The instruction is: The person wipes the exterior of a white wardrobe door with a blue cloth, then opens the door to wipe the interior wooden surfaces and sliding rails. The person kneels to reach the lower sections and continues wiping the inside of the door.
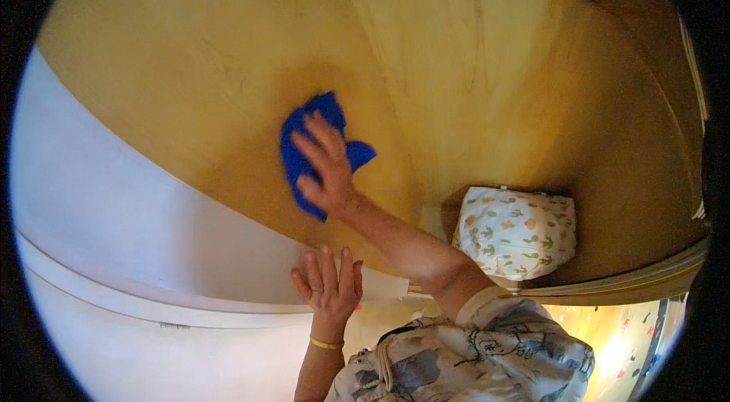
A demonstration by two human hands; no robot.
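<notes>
A crumpled blue cloth (359,156) lies against a yellowish wood-toned surface (256,77). My right hand (328,165) presses it there, fingers spread over it and slightly blurred. Lower down, near the edge of a pale panel, is my left hand (331,288), its fingers apart and nothing in it. A yellow band circles the left wrist. Whether the left hand touches the panel cannot be told.
A white fabric bundle (516,231) with a cactus print sits right of my right forearm. The pale panel (131,191) curves along the left side. A ridged edge or track (627,282) runs at lower right, with a brightly lit floor beyond.
</notes>
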